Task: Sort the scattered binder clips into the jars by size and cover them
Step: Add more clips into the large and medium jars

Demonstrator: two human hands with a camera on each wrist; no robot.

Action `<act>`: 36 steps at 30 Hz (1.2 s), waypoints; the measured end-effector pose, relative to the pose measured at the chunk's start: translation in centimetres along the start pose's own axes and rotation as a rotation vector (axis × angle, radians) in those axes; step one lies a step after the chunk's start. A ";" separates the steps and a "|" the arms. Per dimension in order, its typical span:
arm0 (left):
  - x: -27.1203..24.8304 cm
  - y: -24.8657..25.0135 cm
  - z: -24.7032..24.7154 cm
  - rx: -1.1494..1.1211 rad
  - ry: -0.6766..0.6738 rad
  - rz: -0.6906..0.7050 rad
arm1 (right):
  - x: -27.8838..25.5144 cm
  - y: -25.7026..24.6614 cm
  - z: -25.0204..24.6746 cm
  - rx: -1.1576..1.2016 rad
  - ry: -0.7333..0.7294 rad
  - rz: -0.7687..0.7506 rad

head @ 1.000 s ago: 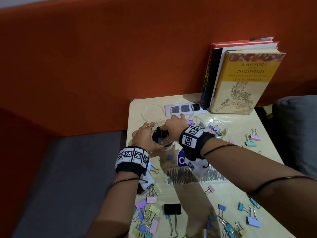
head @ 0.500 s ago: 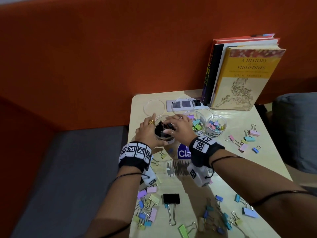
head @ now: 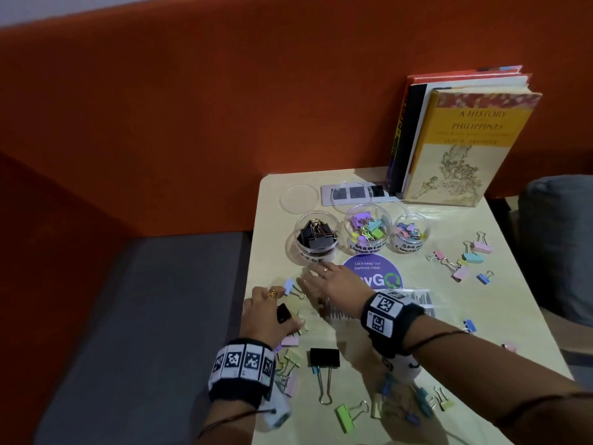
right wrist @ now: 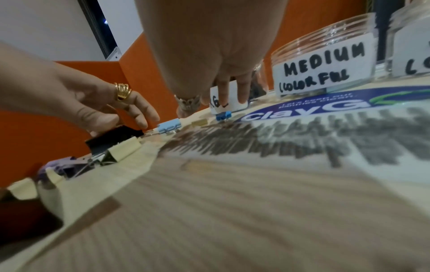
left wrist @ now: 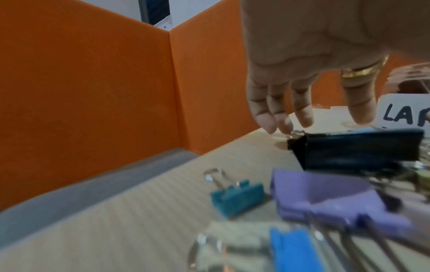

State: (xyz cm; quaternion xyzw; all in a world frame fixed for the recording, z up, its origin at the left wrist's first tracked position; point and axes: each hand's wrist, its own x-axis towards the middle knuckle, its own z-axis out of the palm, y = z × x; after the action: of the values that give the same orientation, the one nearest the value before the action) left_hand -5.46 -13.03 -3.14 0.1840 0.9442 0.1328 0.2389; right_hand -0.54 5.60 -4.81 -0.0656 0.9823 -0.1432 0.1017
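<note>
While both hands hover low, black clip [head: 283, 313] sits beneath left hand [head: 271, 316].

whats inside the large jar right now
The large jar holds black binder clips with metal handles, piled close to the rim; it has no lid on. How many there are cannot be told, since the top clips and the label cover the lower ones.

Jar [right wrist: 325, 55] label: "MEDIUM COLORFUL"; book [head: 462, 149]: "A HISTORY… PHILIPPINES".
</note>
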 end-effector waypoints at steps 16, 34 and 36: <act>-0.4 0.9 0.4 -0.189 0.099 0.021 | -0.4 0.0 -0.7 0.191 0.012 0.230; 7.0 11.5 -4.8 -0.042 0.318 0.354 | -5.1 3.7 -1.2 0.612 0.551 0.416; 7.7 11.8 -4.3 0.056 0.300 0.337 | -5.9 4.5 -2.3 0.641 0.611 0.450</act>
State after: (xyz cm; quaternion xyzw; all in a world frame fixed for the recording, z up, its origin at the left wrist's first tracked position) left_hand -10.61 0.07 1.45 0.3238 0.9284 0.1703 0.0653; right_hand 4.25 11.38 -2.90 0.2277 0.8635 -0.4253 -0.1474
